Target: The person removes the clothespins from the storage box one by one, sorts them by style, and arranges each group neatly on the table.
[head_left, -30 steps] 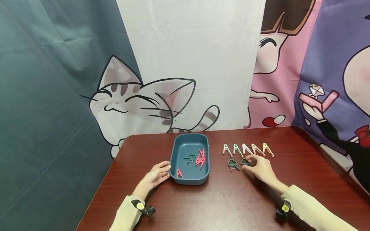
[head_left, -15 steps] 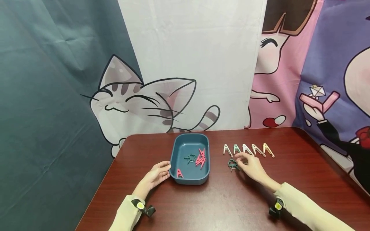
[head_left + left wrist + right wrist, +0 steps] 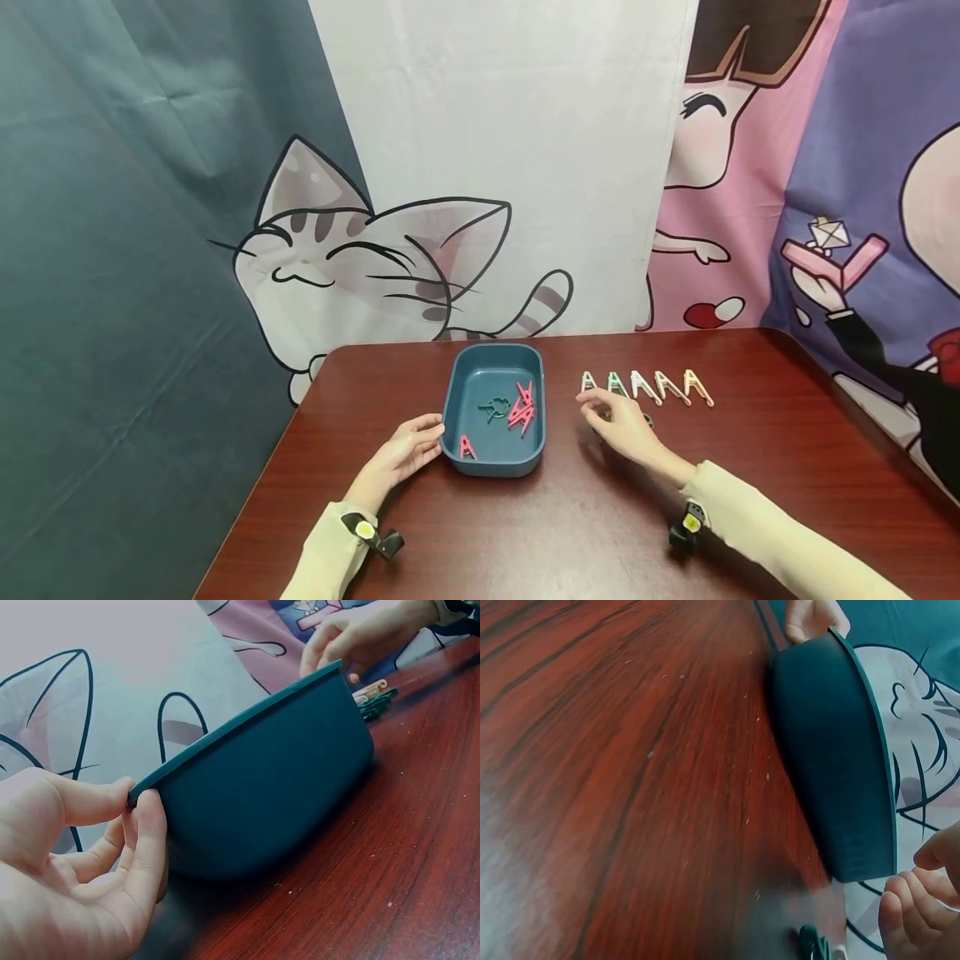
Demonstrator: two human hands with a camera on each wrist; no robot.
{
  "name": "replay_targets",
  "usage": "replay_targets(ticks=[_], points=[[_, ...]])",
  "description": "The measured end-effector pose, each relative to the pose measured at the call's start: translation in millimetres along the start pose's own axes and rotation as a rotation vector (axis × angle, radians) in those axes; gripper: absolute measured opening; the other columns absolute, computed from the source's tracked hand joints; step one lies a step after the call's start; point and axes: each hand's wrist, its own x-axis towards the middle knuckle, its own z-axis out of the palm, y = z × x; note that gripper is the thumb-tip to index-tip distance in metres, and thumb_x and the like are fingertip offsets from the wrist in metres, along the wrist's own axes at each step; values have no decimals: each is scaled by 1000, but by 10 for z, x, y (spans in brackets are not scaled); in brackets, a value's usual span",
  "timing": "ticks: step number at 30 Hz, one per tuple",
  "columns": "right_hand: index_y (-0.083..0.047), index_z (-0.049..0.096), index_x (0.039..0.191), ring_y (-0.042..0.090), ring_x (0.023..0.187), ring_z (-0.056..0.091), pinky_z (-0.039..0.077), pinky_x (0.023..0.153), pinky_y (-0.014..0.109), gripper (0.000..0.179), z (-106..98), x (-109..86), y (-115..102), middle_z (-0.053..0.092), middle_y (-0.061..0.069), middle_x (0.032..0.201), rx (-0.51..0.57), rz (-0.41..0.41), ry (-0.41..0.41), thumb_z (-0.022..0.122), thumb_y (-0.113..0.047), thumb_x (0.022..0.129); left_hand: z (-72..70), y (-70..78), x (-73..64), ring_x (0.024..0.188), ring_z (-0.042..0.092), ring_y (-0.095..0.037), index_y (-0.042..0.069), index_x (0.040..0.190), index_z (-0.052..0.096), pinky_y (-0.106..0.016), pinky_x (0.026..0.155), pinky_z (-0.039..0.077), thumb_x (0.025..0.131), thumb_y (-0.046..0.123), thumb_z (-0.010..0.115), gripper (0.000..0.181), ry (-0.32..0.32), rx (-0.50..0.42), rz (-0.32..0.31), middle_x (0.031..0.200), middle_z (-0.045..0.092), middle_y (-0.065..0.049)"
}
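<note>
My left hand (image 3: 405, 452) pinches the near-left rim of a blue plastic tub (image 3: 497, 469) between thumb and fingers, plain in the left wrist view. Inside the tub lie several pink clothespins (image 3: 522, 410), one of them apart (image 3: 467, 447), and a dark green ring-shaped clip (image 3: 497, 407). My right hand (image 3: 628, 427) hovers right of the tub with loosely bent fingers and nothing visible between them. Below it, two dark green clips are mostly hidden in the head view; part of one clip (image 3: 648, 421) shows behind the hand. Green also shows low in the right wrist view.
Behind the right hand, a row of several pale clothespins runs across the red-brown table (image 3: 540, 533), from a whitish clothespin (image 3: 588, 382) to a yellow clothespin (image 3: 698, 388). A printed cloth backdrop (image 3: 510, 167) hangs along the table's far edge.
My right hand has moved left from the right-hand green clip, which stays on the table, and now covers the left one. My left hand has stayed on the tub's rim.
</note>
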Motion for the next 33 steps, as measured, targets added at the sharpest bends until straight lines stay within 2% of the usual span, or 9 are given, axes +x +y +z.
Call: replay_targets(ticks=[7, 16, 20, 23, 25, 31, 33], points=[[-9, 67, 109, 11, 80, 66, 54, 72, 26, 19, 93, 87, -125, 72, 9, 93, 54, -35, -30, 64, -9, 90, 1, 0, -6, 75, 58, -1, 5, 116, 48, -16, 73, 52, 98, 5, 50, 18, -15, -14, -2, 85, 58, 9], [-9, 66, 111, 13, 85, 66, 55, 77, 29, 22, 213, 254, -277, 71, 11, 99, 138, -78, -76, 64, -7, 90, -5, -2, 3, 76, 59, -2, 4, 114, 49, -16, 73, 52, 98, 4, 50, 17, -23, -8, 9, 85, 59, 8], [-10, 65, 113, 15, 89, 66, 55, 81, 34, 24, 271, 323, -314, 70, 15, 104, 181, -69, -97, 65, -6, 90, -9, 4, 3, 75, 59, -2, 5, 113, 50, -16, 72, 52, 98, 4, 50, 15, -28, -11, 13, 86, 60, 7], [-6, 63, 115, 18, 92, 66, 55, 83, 36, 27, 304, 357, -351, 69, 18, 108, 204, -63, -112, 66, -6, 89, -16, 3, 5, 76, 60, -2, 5, 113, 50, -16, 73, 53, 98, 4, 50, 15, -38, -8, 17, 86, 60, 7], [-3, 62, 118, 21, 94, 67, 55, 84, 36, 30, 321, 375, -379, 68, 20, 110, 224, -56, -130, 66, -6, 88, -20, -3, 6, 78, 60, -2, 3, 116, 49, -17, 74, 53, 98, 5, 51, 18, -37, 4, 19, 87, 61, 6], [-2, 59, 125, 32, 104, 66, 55, 87, 36, 39, 379, 419, -423, 65, 21, 117, 276, -38, -197, 67, -3, 88, -30, -24, -8, 87, 58, -6, -8, 136, 35, -18, 78, 52, 98, 11, 53, 46, -6, 68, 14, 98, 57, 3], [-1, 57, 127, 35, 107, 65, 55, 89, 38, 41, 397, 436, -440, 64, 22, 120, 288, -37, -217, 67, -3, 87, -26, -23, -14, 85, 58, -5, -7, 135, 36, -18, 78, 52, 98, 10, 53, 45, -2, 59, 14, 96, 57, 4]])
